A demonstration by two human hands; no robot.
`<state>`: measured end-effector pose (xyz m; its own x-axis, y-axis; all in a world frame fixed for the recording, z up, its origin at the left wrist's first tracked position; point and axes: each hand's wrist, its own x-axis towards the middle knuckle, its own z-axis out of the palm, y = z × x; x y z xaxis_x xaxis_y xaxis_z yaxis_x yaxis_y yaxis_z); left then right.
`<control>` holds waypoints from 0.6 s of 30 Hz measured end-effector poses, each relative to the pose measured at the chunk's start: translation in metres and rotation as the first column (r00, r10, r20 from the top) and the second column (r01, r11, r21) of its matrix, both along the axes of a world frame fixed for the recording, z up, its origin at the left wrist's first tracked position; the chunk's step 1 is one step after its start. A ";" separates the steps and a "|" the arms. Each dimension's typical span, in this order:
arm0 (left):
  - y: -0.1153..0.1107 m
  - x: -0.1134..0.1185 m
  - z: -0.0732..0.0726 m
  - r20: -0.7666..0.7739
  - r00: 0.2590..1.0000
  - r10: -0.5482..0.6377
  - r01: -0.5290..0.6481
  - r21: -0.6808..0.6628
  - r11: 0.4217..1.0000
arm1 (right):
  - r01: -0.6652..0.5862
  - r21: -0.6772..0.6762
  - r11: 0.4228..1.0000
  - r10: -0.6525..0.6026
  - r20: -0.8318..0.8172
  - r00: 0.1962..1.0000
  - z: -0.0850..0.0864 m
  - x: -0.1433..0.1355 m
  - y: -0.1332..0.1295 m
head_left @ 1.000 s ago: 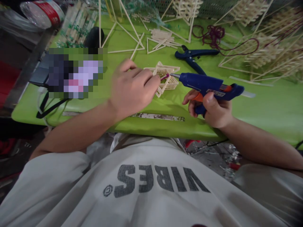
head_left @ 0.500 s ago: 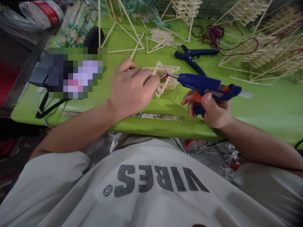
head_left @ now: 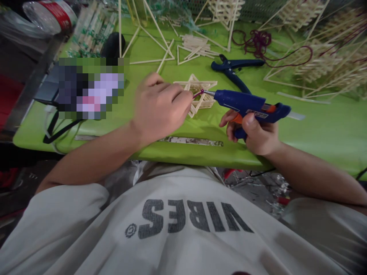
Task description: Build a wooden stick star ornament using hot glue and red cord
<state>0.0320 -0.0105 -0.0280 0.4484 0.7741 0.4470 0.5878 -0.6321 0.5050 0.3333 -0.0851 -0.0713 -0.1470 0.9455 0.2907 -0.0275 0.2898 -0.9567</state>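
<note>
Right hand grips blue glue gun

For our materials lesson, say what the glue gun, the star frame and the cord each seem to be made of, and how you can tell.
Glue gun: probably smooth blue plastic, from its moulded body; the nozzle looks like metal, being silvery.
Star frame: seemingly bare wood or bamboo, from its pale, straight sticks.
Cord: soft purple yarn or string, as its loose loops suggest; fibre unclear.
</note>
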 end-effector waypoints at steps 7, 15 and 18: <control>0.002 -0.003 -0.008 -0.095 0.995 0.029 -0.015 0.137 0.991 | -0.001 0.011 1.000 0.001 0.003 1.000 0.000 -0.001 0.001; 0.003 -0.007 -0.019 -0.194 0.980 0.046 0.020 0.326 0.945 | 0.015 0.036 0.999 -0.016 0.037 0.999 0.001 -0.004 0.001; 0.002 -0.006 -0.020 -0.197 0.978 0.067 0.013 0.378 0.926 | -0.006 0.043 0.999 0.005 0.036 0.999 0.001 -0.004 0.001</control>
<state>0.0263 -0.0084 -0.0475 0.5412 0.5802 0.6086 0.6715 -0.7339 0.1025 0.3297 -0.0838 -0.0698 -0.1629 0.9314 0.3254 0.0046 0.3306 -0.9438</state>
